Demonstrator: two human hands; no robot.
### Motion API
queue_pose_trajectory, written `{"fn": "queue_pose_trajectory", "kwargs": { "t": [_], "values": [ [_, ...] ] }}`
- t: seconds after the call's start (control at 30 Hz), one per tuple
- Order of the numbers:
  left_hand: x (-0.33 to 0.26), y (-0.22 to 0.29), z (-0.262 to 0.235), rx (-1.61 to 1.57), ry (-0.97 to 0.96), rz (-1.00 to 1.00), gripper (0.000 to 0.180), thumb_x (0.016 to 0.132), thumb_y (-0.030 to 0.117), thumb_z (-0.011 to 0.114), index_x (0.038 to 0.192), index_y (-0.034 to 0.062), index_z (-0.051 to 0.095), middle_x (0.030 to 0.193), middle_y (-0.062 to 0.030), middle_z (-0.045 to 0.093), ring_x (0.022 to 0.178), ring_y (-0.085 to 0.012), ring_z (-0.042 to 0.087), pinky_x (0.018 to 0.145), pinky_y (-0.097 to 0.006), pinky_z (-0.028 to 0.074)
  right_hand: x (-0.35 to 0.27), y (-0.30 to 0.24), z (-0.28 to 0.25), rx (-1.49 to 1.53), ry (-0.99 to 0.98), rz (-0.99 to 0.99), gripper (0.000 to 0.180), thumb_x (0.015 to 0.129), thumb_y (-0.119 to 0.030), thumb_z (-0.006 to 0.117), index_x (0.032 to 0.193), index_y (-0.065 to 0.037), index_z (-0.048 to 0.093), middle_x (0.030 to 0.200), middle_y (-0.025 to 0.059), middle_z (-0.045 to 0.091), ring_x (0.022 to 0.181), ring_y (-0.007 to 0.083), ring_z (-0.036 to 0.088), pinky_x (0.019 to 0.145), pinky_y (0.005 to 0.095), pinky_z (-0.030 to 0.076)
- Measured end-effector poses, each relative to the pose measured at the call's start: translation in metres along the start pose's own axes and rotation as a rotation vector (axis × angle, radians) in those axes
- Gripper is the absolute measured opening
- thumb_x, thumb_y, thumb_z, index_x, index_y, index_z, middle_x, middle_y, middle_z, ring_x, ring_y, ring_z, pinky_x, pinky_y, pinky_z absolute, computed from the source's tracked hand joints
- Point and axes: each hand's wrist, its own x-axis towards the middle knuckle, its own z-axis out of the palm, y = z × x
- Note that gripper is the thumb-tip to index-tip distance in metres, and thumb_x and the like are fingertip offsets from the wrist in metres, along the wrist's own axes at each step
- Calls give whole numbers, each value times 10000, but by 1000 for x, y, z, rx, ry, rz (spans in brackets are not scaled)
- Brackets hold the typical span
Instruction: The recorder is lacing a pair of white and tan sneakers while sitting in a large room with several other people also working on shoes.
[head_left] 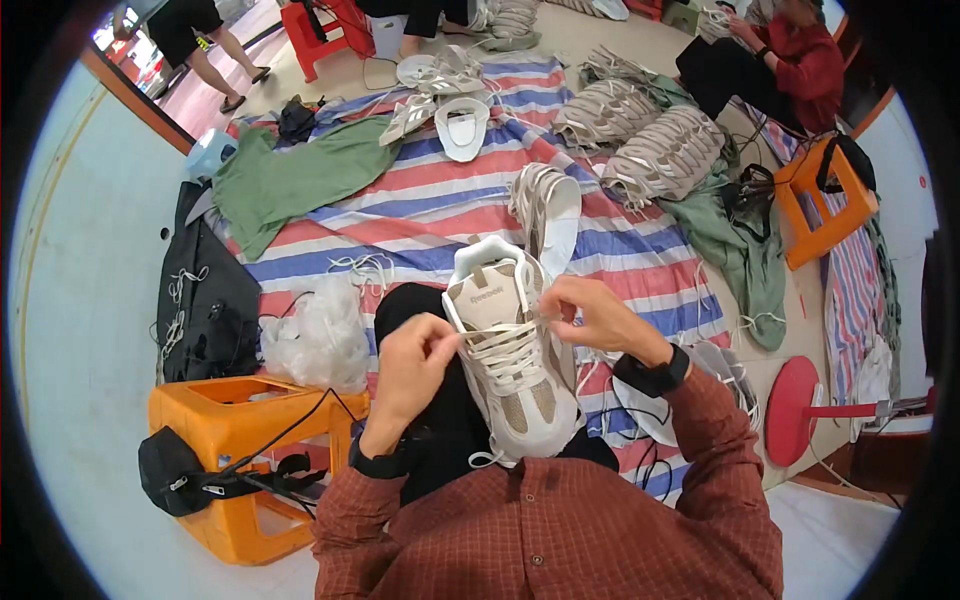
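Note:
A beige and white sneaker (510, 370) rests on my lap, its toe toward me and its tongue standing up. Cream shoelaces (506, 352) cross its front in several rows. At the shoe's left side, my left hand (408, 372) is closed in a pinch, with a lace end at its fingertips. Opposite it, my right hand (596, 318) pinches at the lace along the right edge, near the upper eyelets. The lace between the right fingertips is mostly hidden. Just beyond the shoe lies a stack of similar shoe uppers (545, 210).
A striped sheet (420, 235) covers the floor, with a green cloth (300, 178) and bundled uppers (665, 155) on it. To my left stand an orange stool (235, 395) and a clear plastic bag (318, 335). Another orange stool (825, 205) and a seated person (800, 70) are far right.

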Motion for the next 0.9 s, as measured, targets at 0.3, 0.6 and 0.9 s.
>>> {"fn": "queue_pose_trajectory", "kwargs": {
  "t": [0.3, 0.6, 0.9],
  "values": [
    [1, -8, 10, 377, 76, 217, 136, 731, 30, 645, 845, 23, 571, 784, -118, 560, 778, -274, 521, 701, -359, 406, -7, 15, 19, -361, 280, -205, 154, 664, -26, 602, 791, -73, 529, 740, 73, 530, 667, 268, 559, 586, 371, 439],
    [1, -13, -2, 499, 32, 373, 50, 757, 71, 616, 752, 43, 575, 717, -97, 551, 727, -286, 509, 682, -372, 375, -2, 12, 10, -474, 448, -291, 147, 639, -15, 605, 743, -59, 510, 690, 78, 517, 670, 265, 537, 583, 358, 420],
    [-1, -2, -15, 553, 107, 296, 50, 755, 75, 613, 754, 52, 569, 710, -98, 542, 724, -286, 508, 672, -387, 381, -12, 7, 7, -177, 404, -212, 135, 667, 11, 581, 762, -44, 503, 681, 70, 514, 615, 227, 526, 577, 328, 417]
  ]
}}
